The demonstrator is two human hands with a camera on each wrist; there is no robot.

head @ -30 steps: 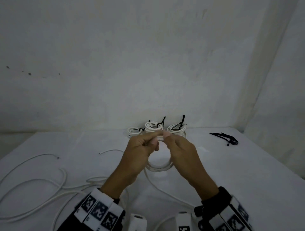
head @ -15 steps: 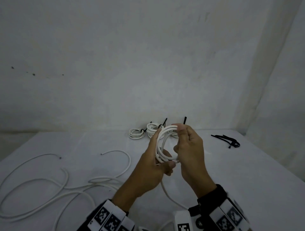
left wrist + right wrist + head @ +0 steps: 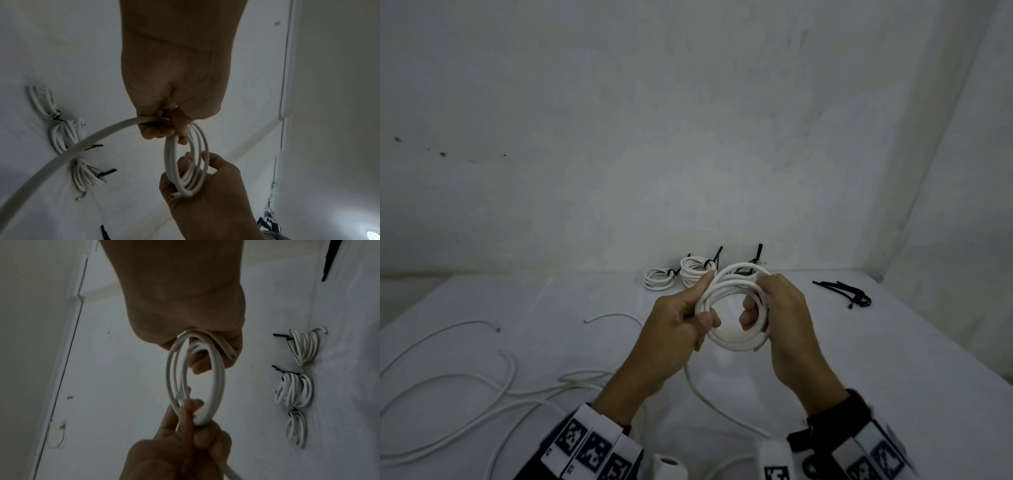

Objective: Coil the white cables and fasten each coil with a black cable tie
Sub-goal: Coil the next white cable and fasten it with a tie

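Both hands hold a white cable coil (image 3: 732,339) of several loops above the table (image 3: 893,342). My left hand (image 3: 681,322) pinches its left side between thumb and fingers; in the left wrist view the left hand (image 3: 164,129) grips the coil (image 3: 170,162). My right hand (image 3: 774,308) grips the right side, fingers curled through the loops; the right wrist view shows the right hand (image 3: 205,353) on the coil (image 3: 218,382). The cable's loose tail (image 3: 709,397) trails down toward me. Three tied coils (image 3: 688,272) with black ties lie at the back.
A bundle of spare black cable ties (image 3: 849,293) lies at the back right of the table. Loose white cables (image 3: 476,380) sprawl across the left side. The wall (image 3: 688,137) rises just behind the tied coils.
The coil has turned from edge-on to face me as an open ring, with more loops in it. The hands have shifted their grips to its two sides and the tail has shortened.
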